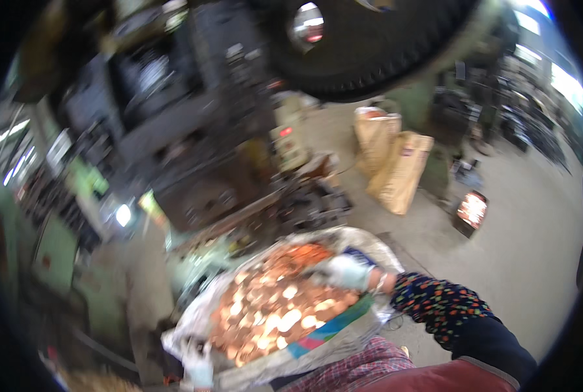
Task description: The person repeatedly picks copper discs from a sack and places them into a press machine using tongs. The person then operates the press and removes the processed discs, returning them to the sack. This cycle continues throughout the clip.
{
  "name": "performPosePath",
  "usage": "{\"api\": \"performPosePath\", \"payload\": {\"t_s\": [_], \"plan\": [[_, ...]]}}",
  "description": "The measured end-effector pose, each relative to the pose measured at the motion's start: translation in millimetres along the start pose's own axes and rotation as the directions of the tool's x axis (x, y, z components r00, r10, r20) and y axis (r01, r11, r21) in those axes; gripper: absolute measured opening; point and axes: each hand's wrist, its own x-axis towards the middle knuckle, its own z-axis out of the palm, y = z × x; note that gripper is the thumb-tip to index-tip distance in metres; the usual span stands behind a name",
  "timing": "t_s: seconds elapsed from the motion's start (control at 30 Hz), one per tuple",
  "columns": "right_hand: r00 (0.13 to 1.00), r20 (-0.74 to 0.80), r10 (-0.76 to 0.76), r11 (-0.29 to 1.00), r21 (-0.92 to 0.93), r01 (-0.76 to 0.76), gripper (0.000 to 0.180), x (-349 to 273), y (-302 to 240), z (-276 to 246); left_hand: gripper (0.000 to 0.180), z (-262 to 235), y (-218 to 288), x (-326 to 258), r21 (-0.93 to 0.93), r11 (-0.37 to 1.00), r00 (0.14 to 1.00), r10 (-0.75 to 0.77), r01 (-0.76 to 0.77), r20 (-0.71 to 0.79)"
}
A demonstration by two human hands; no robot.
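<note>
From where I stand, the dark machine looms largest, its bulk and toothed wheel crowding the far side and blocking any reach from there. Near, just below it, sits the open white sack, loaded with coppery discs; it looks soft and floppy but surely heavy, so I'd take it by bunched rim on both sides rather than one edge. Beyond, to the right, two brown paper bags stand well apart, then a black box of shiny pieces. The gloved right hand is over the discs' far right; the left hand is at the near left rim. Blur hides whether either grips. The discs look hard, smooth and slippery, best scooped in handfuls.
</note>
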Motion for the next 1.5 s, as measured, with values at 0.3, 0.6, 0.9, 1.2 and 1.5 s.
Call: {"api": "performPosePath", "payload": {"t_s": [0.3, 0.6, 0.9, 1.2, 1.5], "plan": [[0.943, -0.28, -0.178, 0.905, -0.424, 0.045, 0.032, 63, 11, -54, 0.017, -57, 54, 74, -0.426, 0.877, 0.933, -0.065, 0.223, 0.354], [0.956, -0.265, -0.122, 0.762, -0.642, -0.081, 0.027, 140, 30, -41, 0.02, 32, 59, 167, -0.572, 0.761, 0.946, -0.181, 0.307, 0.267], [0.967, -0.165, -0.195, 0.776, -0.628, 0.05, 0.031, 130, 28, -29, 0.018, 129, 79, 210, -0.769, 0.338, 0.814, -0.44, 0.542, 0.38], [0.952, -0.293, -0.093, 0.968, -0.25, 0.017, 0.034, 116, 45, -42, 0.054, 158, 97, 254, -0.029, 0.901, 0.843, -0.394, 0.434, 0.365], [0.978, -0.205, -0.041, 0.96, -0.279, -0.018, 0.034, 100, 45, -45, 0.046, 167, 97, 247, -0.063, 0.965, 0.96, -0.245, 0.255, 0.136]]}}
